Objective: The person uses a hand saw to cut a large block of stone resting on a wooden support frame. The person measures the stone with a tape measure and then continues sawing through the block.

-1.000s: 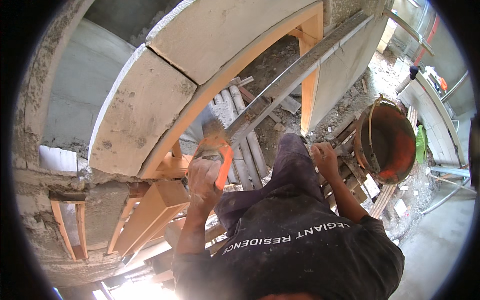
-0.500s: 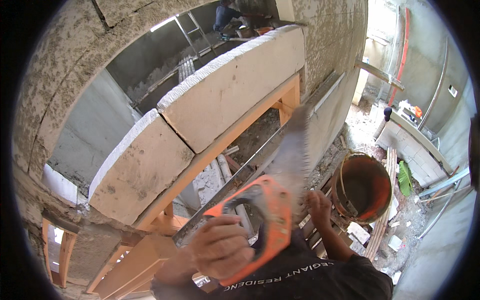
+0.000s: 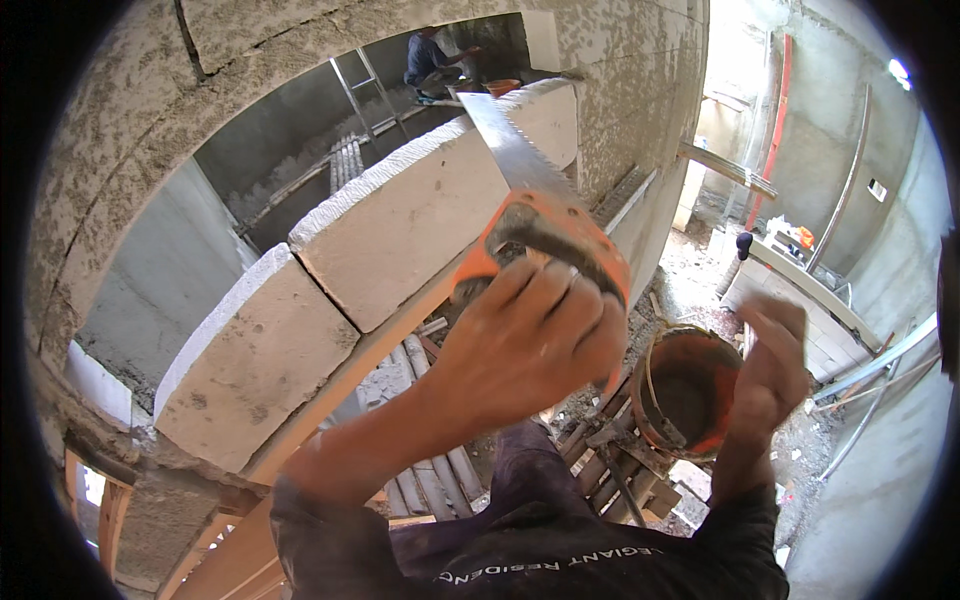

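Observation:
My left hand (image 3: pixel 545 335) is closed round the orange and black handle of a handsaw (image 3: pixel 515 145). The saw's toothed blade points up and away, across the view of the long pale block (image 3: pixel 420 210) with a rough white top edge. Whether blade and block touch, I cannot tell. A shorter pale block (image 3: pixel 260 360) stands to the left, split from the long one by a dark joint. My right hand (image 3: pixel 772 365) is raised beside the mortar-smeared bucket (image 3: pixel 690 390). Its fingers look bent but are smeared by motion, and I see nothing in them.
Under the blocks runs a wooden formwork beam (image 3: pixel 400 345). Bamboo poles (image 3: pixel 440 480) lie below me, beside planks. Farther off, another person (image 3: pixel 430 60) crouches near a ladder (image 3: pixel 368 95). A timber (image 3: pixel 725 168) juts from the wall at right.
The handsaw has swung up and away, its blade now over the long block. My right hand has moved right and up, from the bucket's left side to its right. The view has shifted slightly.

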A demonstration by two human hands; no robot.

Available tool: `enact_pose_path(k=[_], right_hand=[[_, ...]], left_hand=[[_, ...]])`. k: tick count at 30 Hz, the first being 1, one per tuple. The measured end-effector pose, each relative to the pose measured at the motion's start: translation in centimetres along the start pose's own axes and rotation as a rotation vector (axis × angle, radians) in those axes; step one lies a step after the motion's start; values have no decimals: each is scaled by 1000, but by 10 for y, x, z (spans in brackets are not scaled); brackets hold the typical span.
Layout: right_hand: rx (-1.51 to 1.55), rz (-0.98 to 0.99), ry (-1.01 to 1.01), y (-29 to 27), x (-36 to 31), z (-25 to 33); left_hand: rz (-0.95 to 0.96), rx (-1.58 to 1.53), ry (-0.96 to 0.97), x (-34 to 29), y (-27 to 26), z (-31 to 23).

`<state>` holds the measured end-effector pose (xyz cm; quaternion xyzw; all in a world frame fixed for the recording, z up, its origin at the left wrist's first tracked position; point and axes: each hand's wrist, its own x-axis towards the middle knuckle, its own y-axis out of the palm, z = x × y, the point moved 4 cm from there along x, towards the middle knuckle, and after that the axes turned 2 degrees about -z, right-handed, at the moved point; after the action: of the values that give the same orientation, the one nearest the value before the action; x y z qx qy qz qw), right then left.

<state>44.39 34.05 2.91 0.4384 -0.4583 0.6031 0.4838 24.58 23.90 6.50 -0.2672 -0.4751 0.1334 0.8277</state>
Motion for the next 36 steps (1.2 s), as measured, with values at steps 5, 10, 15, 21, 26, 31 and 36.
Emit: enact_pose_path(k=[5, 10, 15, 21, 26, 31, 36], right_hand=[[-225, 689, -28, 60, 60, -9], [-409, 750, -85, 88, 94, -41], [-370, 732, -193, 107, 99, -52], [-423, 867, -4, 102, 101, -58], [-718, 764, -42, 97, 103, -72], [-645, 764, 230, 124, 133, -95], [-733, 758, 230, 121, 128, -93]], left_hand=[[5, 25, -17, 29, 43, 22], [-287, 26, 8, 37, 66, 47], [-223, 159, -123, 26, 72, 72], [-253, 206, -308, -4, 47, 136], [373, 372, -817, -56, 42, 240], [837, 193, -1046, -78, 68, 262], [826, 262, -1011, -84, 75, 263]])
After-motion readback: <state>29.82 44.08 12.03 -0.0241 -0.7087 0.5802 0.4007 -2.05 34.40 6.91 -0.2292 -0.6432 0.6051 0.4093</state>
